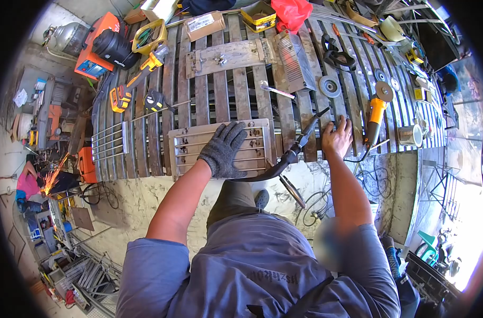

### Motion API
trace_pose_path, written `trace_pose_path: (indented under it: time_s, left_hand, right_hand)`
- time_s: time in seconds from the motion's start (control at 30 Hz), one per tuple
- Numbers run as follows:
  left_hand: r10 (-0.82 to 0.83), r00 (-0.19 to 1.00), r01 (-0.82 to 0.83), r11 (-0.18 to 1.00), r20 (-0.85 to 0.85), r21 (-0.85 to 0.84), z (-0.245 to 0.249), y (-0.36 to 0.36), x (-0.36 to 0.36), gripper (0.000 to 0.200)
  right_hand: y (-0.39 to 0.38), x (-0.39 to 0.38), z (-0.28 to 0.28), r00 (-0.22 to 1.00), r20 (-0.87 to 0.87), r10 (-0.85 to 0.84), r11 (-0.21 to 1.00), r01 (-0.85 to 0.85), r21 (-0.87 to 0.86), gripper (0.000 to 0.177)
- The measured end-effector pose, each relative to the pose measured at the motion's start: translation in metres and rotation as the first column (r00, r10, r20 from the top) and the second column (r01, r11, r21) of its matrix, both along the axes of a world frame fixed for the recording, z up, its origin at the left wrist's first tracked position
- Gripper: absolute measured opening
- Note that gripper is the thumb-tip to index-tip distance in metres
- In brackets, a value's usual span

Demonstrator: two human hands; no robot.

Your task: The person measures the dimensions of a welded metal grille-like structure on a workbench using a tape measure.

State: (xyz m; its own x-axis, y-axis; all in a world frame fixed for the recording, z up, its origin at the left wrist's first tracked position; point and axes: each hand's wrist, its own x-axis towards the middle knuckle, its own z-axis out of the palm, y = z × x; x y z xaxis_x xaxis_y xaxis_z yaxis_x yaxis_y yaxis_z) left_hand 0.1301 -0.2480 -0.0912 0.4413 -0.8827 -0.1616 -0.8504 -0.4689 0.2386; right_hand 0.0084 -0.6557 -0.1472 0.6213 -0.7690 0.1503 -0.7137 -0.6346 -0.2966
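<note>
Left hand (224, 150) in a dark grey knit glove is lying flat on a pale rectangular frame with thin metal bars (173, 153) at the brown slatted worktop's (305, 108) near edge, grip spread, not clutching anything. Bare right hand (337, 139) is resting loosely open along that edge, just beside a black welding torch (300, 142); if the nozzle's hot, it could be burning those fingers. A snagged cable (258, 176) could be dragging the torch off. Glove's hiding the middle bars; can't tell if they're loose.
</note>
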Motion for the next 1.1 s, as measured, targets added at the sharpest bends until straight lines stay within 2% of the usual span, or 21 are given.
trace_pose_path:
  time_s: [0.4, 0.57, 1.1]
  left_hand:
    - [-0.009, 0.999, 0.007, 0.999, 0.05, 0.032, 0.0, 0.004, -0.002, 0.127]
    - [-0.004, 0.999, 0.001, 0.997, 0.039, 0.071, 0.004, 0.003, -0.002, 0.127]
    - [-0.008, 0.999, 0.003, 0.994, 0.044, 0.109, 0.01, 0.002, -0.002, 0.13]
  right_hand:
    - [-0.002, 0.001, -0.005, 1.0, -0.003, -0.002, 1.0, 0.002, -0.011, 0.06]
    - [-0.003, 0.001, -0.005, 0.998, -0.058, -0.007, 1.0, 0.008, 0.017, 0.066]
    - [-0.003, 0.001, -0.007, 0.999, -0.035, -0.002, 1.0, 0.002, -0.003, 0.066]
